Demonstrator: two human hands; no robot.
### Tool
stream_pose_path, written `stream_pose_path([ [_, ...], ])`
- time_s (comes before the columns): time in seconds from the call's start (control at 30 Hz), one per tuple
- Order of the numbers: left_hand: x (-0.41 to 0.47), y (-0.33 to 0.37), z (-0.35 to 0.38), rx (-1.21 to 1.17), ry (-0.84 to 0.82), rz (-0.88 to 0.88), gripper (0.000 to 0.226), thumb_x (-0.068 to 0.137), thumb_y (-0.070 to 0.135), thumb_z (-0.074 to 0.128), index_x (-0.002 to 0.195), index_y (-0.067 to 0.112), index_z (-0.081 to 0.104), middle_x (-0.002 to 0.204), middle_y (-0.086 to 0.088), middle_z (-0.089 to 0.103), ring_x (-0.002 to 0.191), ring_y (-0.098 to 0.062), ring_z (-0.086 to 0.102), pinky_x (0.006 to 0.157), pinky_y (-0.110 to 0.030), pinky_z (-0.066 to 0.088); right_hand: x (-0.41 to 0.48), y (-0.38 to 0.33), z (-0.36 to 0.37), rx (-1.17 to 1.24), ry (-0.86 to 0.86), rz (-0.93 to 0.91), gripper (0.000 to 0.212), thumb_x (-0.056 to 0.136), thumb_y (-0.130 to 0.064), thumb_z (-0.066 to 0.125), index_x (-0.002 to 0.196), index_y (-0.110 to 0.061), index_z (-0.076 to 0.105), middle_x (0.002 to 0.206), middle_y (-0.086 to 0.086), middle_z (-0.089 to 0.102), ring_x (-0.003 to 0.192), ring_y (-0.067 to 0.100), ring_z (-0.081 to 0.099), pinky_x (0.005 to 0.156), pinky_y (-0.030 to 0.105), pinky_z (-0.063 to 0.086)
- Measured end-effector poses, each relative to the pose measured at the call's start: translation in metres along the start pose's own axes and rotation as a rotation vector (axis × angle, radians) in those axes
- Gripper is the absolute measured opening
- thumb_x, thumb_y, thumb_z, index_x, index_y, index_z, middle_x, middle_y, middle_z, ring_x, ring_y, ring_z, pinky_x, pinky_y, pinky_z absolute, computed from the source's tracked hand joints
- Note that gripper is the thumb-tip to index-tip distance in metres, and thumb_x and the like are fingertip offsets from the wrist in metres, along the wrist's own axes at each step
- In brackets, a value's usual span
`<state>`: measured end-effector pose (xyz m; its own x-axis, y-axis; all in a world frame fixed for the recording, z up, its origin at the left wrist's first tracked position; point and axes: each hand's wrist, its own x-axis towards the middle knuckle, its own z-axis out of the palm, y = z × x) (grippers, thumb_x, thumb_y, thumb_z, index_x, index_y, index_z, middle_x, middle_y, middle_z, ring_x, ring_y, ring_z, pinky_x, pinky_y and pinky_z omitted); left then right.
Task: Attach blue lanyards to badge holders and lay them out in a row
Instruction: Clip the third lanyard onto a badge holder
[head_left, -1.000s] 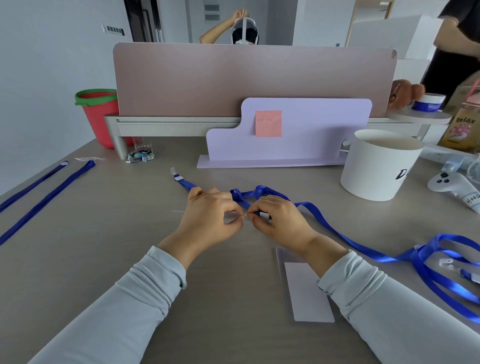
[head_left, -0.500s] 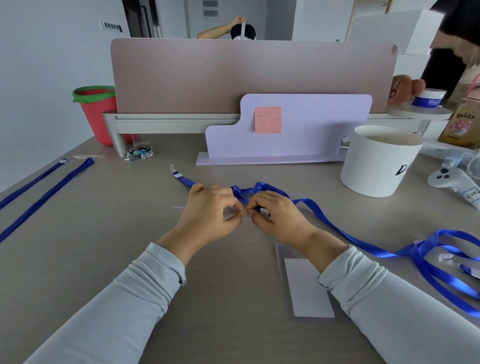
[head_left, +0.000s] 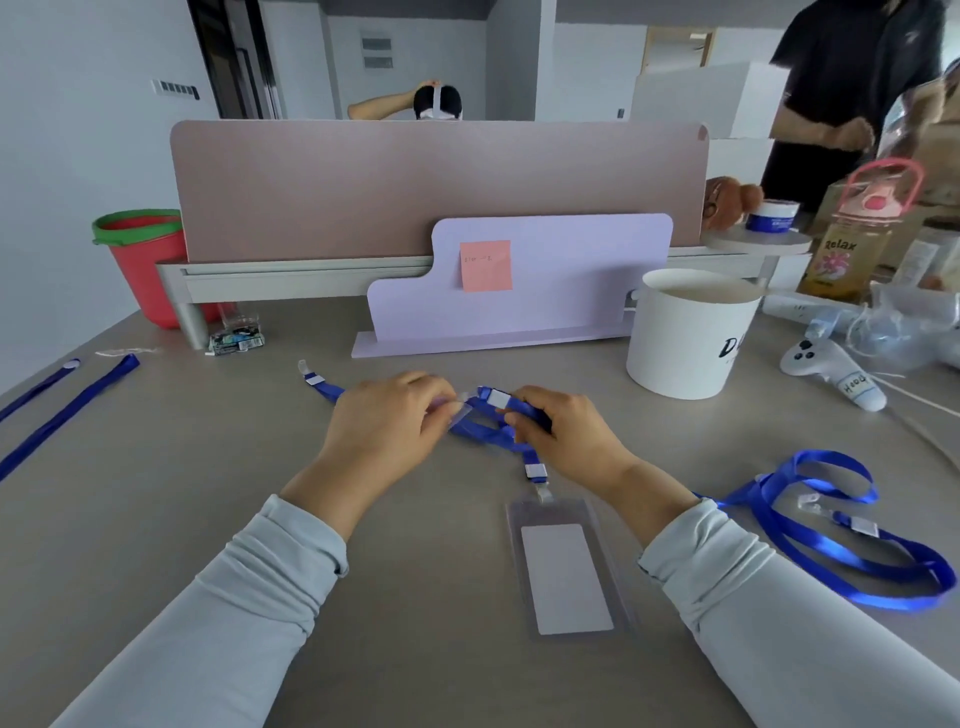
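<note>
While both hands hover close together over the matte grey table (head_left: 156, 519), the left hand (head_left: 384, 426) pinches a small clear plastic tab (head_left: 461, 411) and the right hand (head_left: 563, 431) curls round the glossy blue lanyard (head_left: 483, 423). One strap end, with a white band, meets the top edge of the clear rectangular badge holder (head_left: 566, 571), which lies flat below the hands. A second lanyard (head_left: 831, 535) lies looped to the right.

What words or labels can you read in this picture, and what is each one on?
"Relax": on the bottle.
"D", with the rest turned out of view: on the white tub.
Sticker on the controller: one short word, too blurred to read surely.
Pink note: handwriting too small to read.
Blue jar and packet: print too blurred to read.
</note>
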<state>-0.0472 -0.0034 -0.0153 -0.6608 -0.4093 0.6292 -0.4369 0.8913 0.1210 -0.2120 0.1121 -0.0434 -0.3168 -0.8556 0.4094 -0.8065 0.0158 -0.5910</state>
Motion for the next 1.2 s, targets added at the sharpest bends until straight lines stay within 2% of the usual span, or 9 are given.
stream_pose_path([
  [0.1,0.011,0.018,0.002,-0.077,-0.027,-0.055,0.023,0.089,0.039,0.055,0.090,0.021,0.068,0.091,0.008,0.072,0.082,-0.017,0.066,0.058,-0.023,0.038,-0.012,0.009,-0.018,-0.038,0.047,0.035,0.017,0.091,-0.013,0.054,0.076,-0.018,0.055,0.059,-0.005,0.048,0.055,0.018,0.038,0.054,0.023,0.033],
  [0.17,0.019,0.035,0.006,-0.081,-0.055,-0.024,0.026,0.090,0.041,0.053,0.091,0.020,0.068,0.093,0.007,0.072,0.072,-0.014,0.062,0.057,-0.022,0.039,-0.021,0.017,-0.031,-0.073,0.082,0.073,0.007,0.090,-0.014,0.056,0.092,-0.011,0.062,0.069,0.000,0.054,0.062,0.020,0.042,0.060,0.025,0.037],
  [0.3,0.033,0.069,0.022,-0.171,-0.149,-0.011,0.028,0.089,0.043,0.053,0.089,0.019,0.067,0.092,0.005,0.071,0.069,-0.011,0.057,0.055,-0.020,0.042,-0.045,0.031,-0.063,-0.118,0.133,0.169,0.031,0.086,-0.020,0.063,0.116,-0.018,0.059,0.096,-0.003,0.063,0.084,0.011,0.053,0.078,0.020,0.043],
  [0.43,0.040,0.099,0.038,-0.256,-0.185,-0.030,0.029,0.085,0.048,0.056,0.078,0.021,0.065,0.083,0.006,0.070,0.075,-0.017,0.062,0.065,-0.030,0.051,-0.077,0.047,-0.096,-0.121,0.112,0.303,0.022,0.087,-0.023,0.063,0.109,-0.021,0.063,0.096,-0.009,0.062,0.086,0.005,0.055,0.073,0.004,0.040],
  [0.57,0.048,0.127,0.047,-0.228,-0.200,0.002,0.030,0.087,0.048,0.053,0.081,0.021,0.064,0.083,0.005,0.069,0.075,-0.018,0.061,0.066,-0.031,0.051,-0.105,0.071,-0.127,-0.250,0.101,0.441,0.034,0.085,-0.031,0.064,0.117,-0.026,0.059,0.114,-0.007,0.062,0.107,0.010,0.051,0.093,0.023,0.041],
  [0.7,0.056,0.149,0.055,-0.202,-0.237,0.016,0.025,0.091,0.044,0.049,0.090,0.023,0.063,0.092,0.008,0.069,0.080,-0.017,0.059,0.066,-0.027,0.044,-0.132,0.085,-0.147,-0.356,-0.019,0.620,0.074,0.072,-0.049,0.072,0.137,-0.034,0.039,0.143,-0.006,0.040,0.135,0.022,0.024,0.111,0.038,0.028],
  [0.93,0.066,0.164,0.068,-0.120,-0.258,0.033,0.024,0.093,0.040,0.044,0.094,0.023,0.061,0.094,0.005,0.067,0.079,-0.018,0.058,0.061,-0.024,0.037,-0.153,0.102,-0.151,-0.440,-0.190,0.784,0.108,0.063,-0.062,0.072,0.147,-0.041,0.008,0.158,-0.007,-0.003,0.145,0.028,-0.014,0.117,0.050,0.000],
  [1.07,0.070,0.166,0.072,-0.122,-0.269,0.041,0.024,0.093,0.040,0.044,0.094,0.024,0.061,0.095,0.006,0.068,0.080,-0.017,0.059,0.060,-0.024,0.036,-0.151,0.108,-0.152,-0.421,-0.160,0.787,0.103,0.069,-0.061,0.068,0.148,-0.036,0.007,0.157,-0.008,0.008,0.145,0.027,0.004,0.117,0.044,0.014],
  [1.2,0.072,0.165,0.074,-0.141,-0.266,0.035,0.023,0.092,0.038,0.046,0.095,0.023,0.062,0.095,0.004,0.068,0.081,-0.019,0.059,0.061,-0.025,0.038,-0.149,0.114,-0.148,-0.481,-0.049,0.701,0.068,0.084,-0.048,0.058,0.143,-0.028,0.030,0.141,-0.003,0.043,0.131,0.025,0.033,0.104,0.035,0.033],
])
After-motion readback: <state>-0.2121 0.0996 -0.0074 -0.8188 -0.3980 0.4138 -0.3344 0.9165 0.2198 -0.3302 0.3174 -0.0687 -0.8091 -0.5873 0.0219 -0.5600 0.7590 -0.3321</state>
